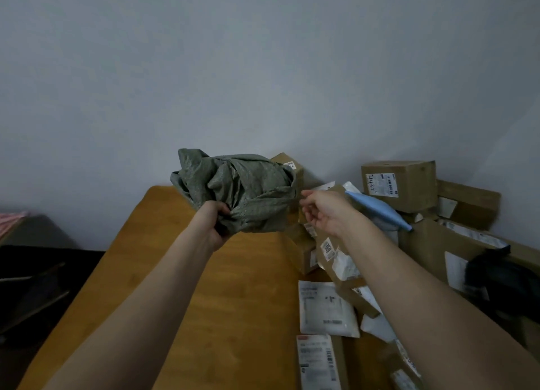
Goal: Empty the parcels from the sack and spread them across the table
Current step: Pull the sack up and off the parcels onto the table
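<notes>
A plain grey wall [263,68] sits behind a wooden table [233,287], and the sack [239,191] looks pretty much emptied already: it's bunched into a crumpled green wad, gripped from below by the left hand [214,223] and held up over the far end of the table. The right hand [324,211] is loosely spread beside it, holding nothing. The parcels [327,307] are all heaped along the right side though, boxes and mailers overlapping, so the spreading is probably still left. The bare left half is wide open for that. A blue roll [377,210] is lying across the pile, likely first to slide.
</notes>
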